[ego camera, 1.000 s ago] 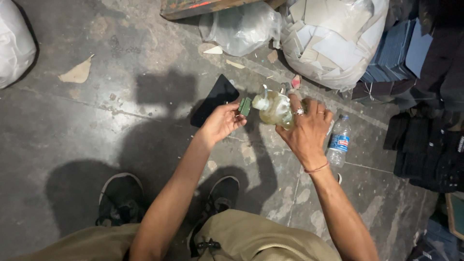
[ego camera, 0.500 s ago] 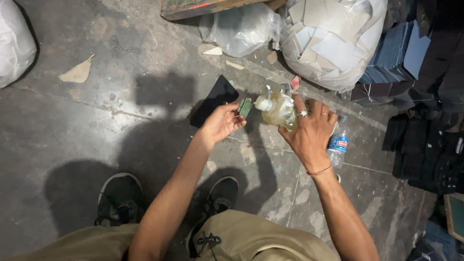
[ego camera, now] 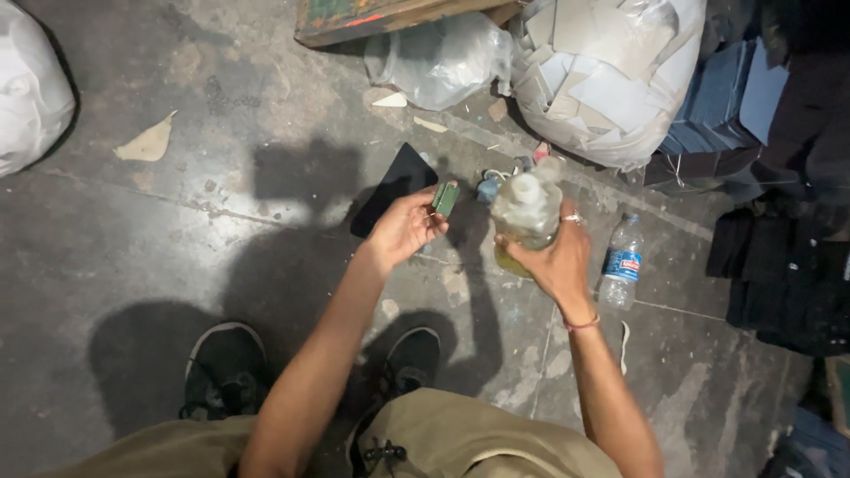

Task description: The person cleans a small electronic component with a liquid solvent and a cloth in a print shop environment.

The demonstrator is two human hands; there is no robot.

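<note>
Above the floor, right hand grips a cloudy bottle; left hand pinches a green cap.

- Two hands: a left hand and a right hand.
- Two plastic bottles: a cloudy bottle and a water bottle.
- One small green cap.
- One black flat sheet.
- Two black shoes.
- Three stuffed plastic bags.
</note>
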